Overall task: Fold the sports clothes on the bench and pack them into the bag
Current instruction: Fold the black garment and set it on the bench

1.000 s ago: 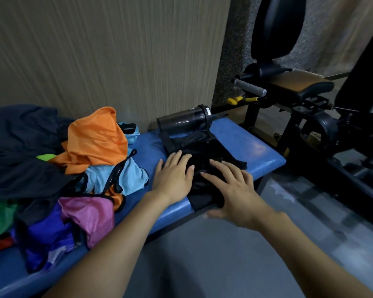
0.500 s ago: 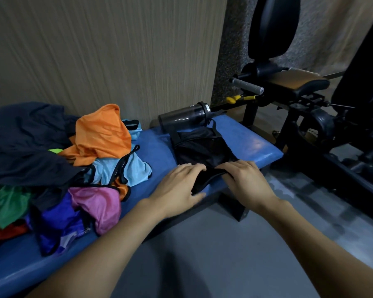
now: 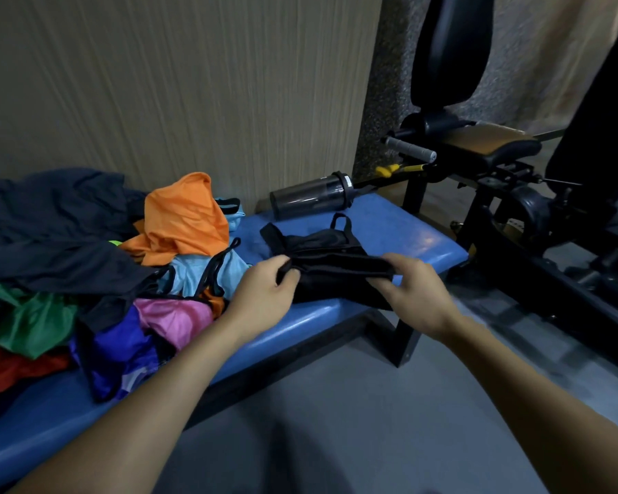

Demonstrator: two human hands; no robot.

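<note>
Folding black top [image 3: 322,265] near right end of bench [image 3: 407,237]: near hem pinched by left hand [image 3: 264,290] and right hand [image 3: 412,292], lifted. Next, hem likely laid toward straps, flattened. Bag unseen.

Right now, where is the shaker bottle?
In the head view, the shaker bottle lies on its side at the far edge of the blue bench, by the wall, behind the black garment.

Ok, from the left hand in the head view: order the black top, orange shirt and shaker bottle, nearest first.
1. Black top: gripped by the left hand.
2. Orange shirt: on the pile, to the left.
3. Shaker bottle: lying by the wall, beyond the top.
</note>
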